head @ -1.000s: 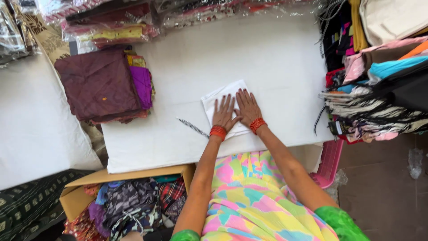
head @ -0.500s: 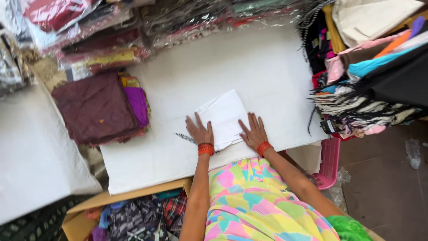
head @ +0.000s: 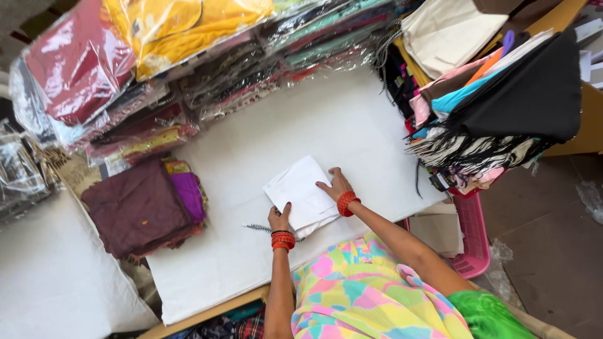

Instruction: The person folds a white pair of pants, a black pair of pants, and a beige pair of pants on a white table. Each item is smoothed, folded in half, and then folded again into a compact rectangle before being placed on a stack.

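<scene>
White cloth covered the table (head: 352, 119) I looked down on, with packed garments (head: 81, 69) stacked behind. My left hand (head: 280, 219) gripped the near edge of a folded white cloth (head: 300, 188) lying mid-table, fingers curled on it. My right hand (head: 336, 183) lay flat on top, fingers spread. A maroon cloth (head: 133, 209) sat well left

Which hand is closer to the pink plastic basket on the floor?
The right hand. It lies on the folded white cloth, on the side toward the pink basket. The left hand holds the cloth's near edge, farther away.
</scene>
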